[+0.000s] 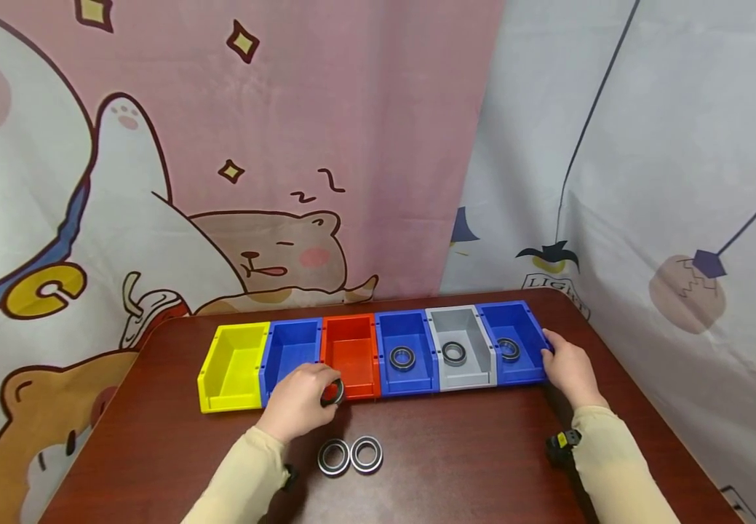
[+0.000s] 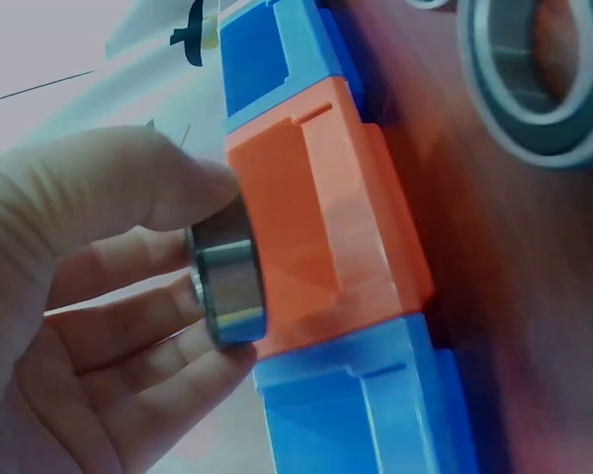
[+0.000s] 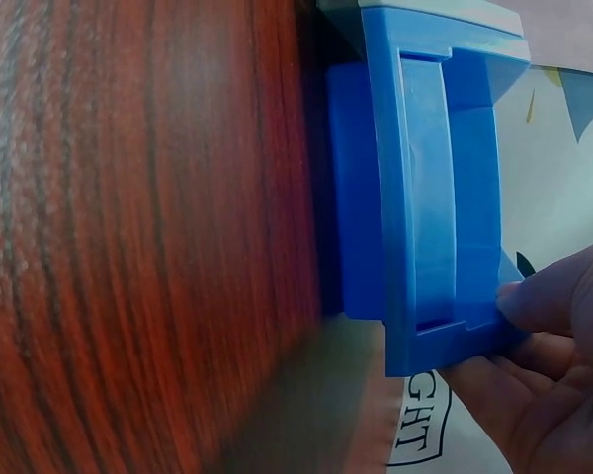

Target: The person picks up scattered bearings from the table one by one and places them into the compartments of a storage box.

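Fingers of the left hand (image 1: 302,399) pinch a ball bearing (image 2: 232,286) by its outer rim, at lower centre before the red bin (image 1: 349,353), probably keeping its faces free. At right, the right hand (image 1: 572,371) grips the blue end bin (image 1: 515,327) by its side wall, likely steadying the row. Two loose bearings (image 1: 353,455) touch below.

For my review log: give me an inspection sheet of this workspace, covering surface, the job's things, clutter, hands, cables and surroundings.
Surface: reddish-brown table.
Job's things: six bins in a row; one bearing in each of the three rightmost; two loose bearings side by side on the table.
Clutter: nothing seen.
Hands: left hand pinches a bearing by the red bin; right hand grips the rightmost bin's outer wall.
Cables: nothing seen.
Surroundings: cartoon-printed cloth behind the table.
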The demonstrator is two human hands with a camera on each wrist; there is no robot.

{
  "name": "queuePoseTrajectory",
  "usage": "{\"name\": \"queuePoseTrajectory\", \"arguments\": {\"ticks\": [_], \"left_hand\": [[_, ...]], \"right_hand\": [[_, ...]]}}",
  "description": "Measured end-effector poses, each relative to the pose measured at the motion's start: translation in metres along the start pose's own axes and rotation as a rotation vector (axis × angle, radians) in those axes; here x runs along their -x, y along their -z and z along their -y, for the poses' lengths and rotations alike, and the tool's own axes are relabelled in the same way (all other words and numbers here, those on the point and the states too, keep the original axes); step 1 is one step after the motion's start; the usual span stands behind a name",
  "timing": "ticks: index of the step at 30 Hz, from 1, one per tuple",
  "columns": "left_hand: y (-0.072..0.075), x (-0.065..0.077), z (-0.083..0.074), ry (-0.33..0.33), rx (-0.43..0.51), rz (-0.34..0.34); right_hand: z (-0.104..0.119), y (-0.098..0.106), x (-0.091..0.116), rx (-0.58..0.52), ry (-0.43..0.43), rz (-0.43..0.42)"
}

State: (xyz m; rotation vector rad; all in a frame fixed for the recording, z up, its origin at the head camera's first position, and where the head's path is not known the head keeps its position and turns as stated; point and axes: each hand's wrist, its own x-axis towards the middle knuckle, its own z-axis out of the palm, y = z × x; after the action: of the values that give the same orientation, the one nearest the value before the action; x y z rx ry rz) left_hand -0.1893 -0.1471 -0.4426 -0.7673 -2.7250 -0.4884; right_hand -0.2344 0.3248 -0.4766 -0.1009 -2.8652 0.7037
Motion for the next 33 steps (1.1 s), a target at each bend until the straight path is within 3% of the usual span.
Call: {"name": "queuePoseTrajectory", "arguments": {"ticks": [7, 15, 25, 33], "left_hand": [[-0.007, -0.029, 0.002, 0.003, -0.004, -0.028], [-0.021, -0.055, 0.007, 0.022, -0.039, 0.020], [-0.040, -0.077, 0.015, -0.105, -0.186, 0.107], [-0.047, -0.092, 0.019, -0.031, -0.205, 0.224]], "right_hand": [[-0.001, 0.000, 0.000, 0.013, 0.023, -0.013], [-0.001, -0.002, 0.000, 0.015, 0.013, -0.002], [0.001, -0.001, 0.001, 0.028, 0.022, -0.016], [0.003, -0.002, 0.001, 0.037, 0.023, -0.023]]}}
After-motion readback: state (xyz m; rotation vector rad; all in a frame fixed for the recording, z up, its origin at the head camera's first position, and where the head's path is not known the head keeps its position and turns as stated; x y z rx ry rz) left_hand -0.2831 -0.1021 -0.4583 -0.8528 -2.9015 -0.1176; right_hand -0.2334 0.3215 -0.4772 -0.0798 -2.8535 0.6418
